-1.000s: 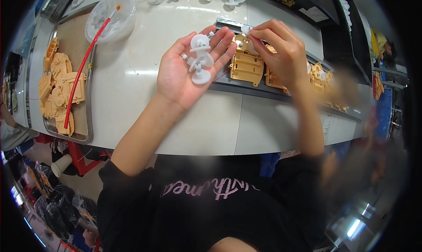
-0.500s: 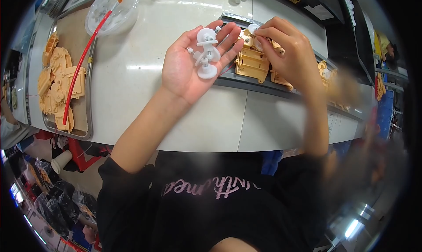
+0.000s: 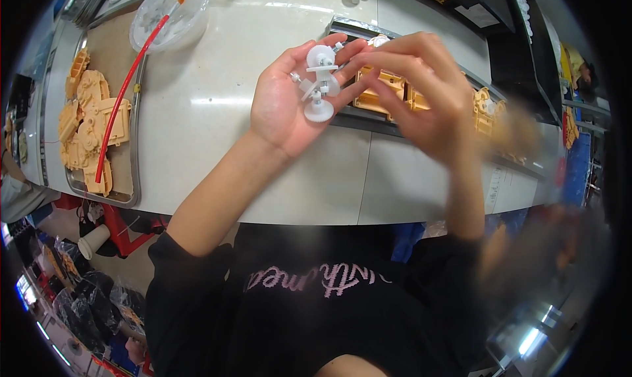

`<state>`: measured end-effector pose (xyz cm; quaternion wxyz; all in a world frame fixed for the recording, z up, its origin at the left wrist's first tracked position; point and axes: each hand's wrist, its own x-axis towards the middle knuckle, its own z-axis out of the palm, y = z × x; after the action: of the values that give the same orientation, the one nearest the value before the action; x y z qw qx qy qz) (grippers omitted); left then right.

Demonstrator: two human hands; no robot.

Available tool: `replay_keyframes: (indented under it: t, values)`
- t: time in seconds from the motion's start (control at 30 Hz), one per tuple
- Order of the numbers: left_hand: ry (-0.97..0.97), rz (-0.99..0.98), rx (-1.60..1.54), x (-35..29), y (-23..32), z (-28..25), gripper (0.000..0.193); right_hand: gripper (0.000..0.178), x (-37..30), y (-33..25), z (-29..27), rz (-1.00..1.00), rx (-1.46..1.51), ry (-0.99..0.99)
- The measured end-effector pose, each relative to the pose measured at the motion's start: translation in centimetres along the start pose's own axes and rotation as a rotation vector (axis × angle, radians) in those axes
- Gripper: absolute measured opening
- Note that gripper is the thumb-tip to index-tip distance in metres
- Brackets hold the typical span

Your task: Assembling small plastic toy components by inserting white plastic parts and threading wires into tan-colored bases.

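Several white plastic gears (image 3: 320,110) lie in the palm of my left hand (image 3: 276,104), which is turned up with its fingers stretched out under them. My right hand (image 3: 428,94) is over the near side of the conveyor, its thumb and fingers apart and nothing visible between them. Its fingertips come close to those of my left hand. Beneath it are yellow plastic housings (image 3: 382,91), partly covered by the hand. A white gear (image 3: 378,41) shows at the far end of the nearest housing, just beyond my right fingers.
The grey conveyor track (image 3: 355,122) slants across the white table (image 3: 316,186), with another yellow housing (image 3: 485,110) on the right. At left, a metal tray (image 3: 136,160) holds more yellow housings. A red-handled brush (image 3: 122,87) leans on a clear tub (image 3: 197,22).
My right hand has come away from the white gear at the housing, moving nearer and opening its fingers. My left hand has shifted slightly right with its gears.
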<state>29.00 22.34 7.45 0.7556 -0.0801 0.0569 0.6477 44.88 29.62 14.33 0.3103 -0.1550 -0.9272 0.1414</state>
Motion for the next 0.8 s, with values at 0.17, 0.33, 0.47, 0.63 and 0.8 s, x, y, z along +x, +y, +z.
replay_keyframes:
  t: [0.17, 0.33, 0.47, 0.63, 0.8]
  values:
    - [-0.205, -0.097, 0.032, -0.1, 0.6, -0.6, 0.038, 0.020, 0.6, 0.1, 2.3, -0.016, 0.037, 0.024]
    - [-0.237, -0.113, 0.019, 0.0, 0.6, -0.9, 0.040, 0.026, 1.0, -0.5, 2.2, -0.027, 0.050, 0.004]
    - [-0.037, -0.044, 0.066, 0.0, 0.3, 0.0, 0.038, 0.027, 1.2, -0.4, 1.6, -0.068, 0.109, 0.098]
    - [0.074, 0.004, -0.019, 0.2, 0.0, 0.5, 0.036, 0.021, -0.6, 2.7, -2.1, 0.041, -0.022, 0.256]
    - [-0.022, -0.030, -0.085, 0.3, 0.0, -0.4, 0.036, 0.012, -4.6, 6.9, -3.4, 0.218, -0.231, 0.213]
